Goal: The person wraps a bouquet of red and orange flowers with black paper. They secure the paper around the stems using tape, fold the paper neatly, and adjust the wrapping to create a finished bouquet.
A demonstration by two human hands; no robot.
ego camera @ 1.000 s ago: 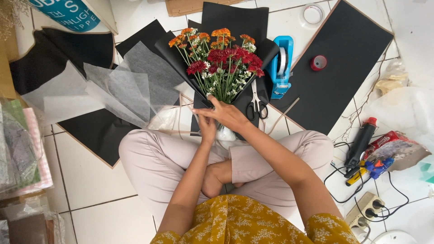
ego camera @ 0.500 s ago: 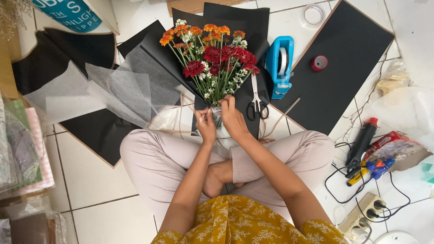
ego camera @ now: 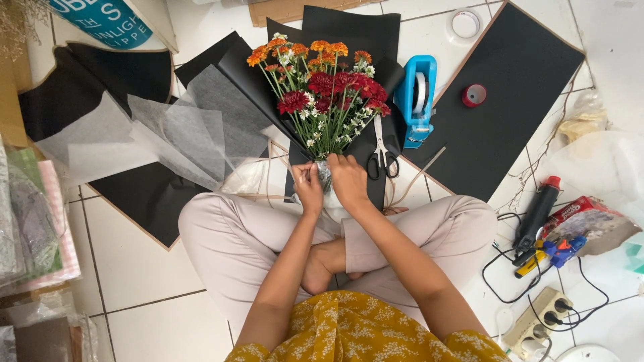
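Two hands meet at the base of the bouquet (ego camera: 320, 94), right above the crossed legs. Left hand (ego camera: 309, 188) has its fingers pinched together on the stems (ego camera: 324, 175), low down where the bunch narrows. Right hand (ego camera: 349, 179) is wrapped around those same stems from the other side, fingers curled shut on them, the two hands touching. Red blooms sit in the middle of the bunch, orange ones fan out at the top, small white flowers fill between. The bouquet lies flat on black paper (ego camera: 365, 33) on the tiled floor (ego camera: 134, 268), heads pointing away from the person.

Scissors (ego camera: 382, 157) lie just beside the right hand, on the black paper. Near them, a blue tape dispenser (ego camera: 417, 100) stands at the edge of a second black sheet (ego camera: 516, 87), with a red tape roll (ego camera: 473, 95) on that sheet. White tissue (ego camera: 161, 131) spreads out to the left of the flowers. Off to the right, a glue gun (ego camera: 537, 211) rests on the floor, well apart from both hands, with a power strip (ego camera: 537, 322) near it.
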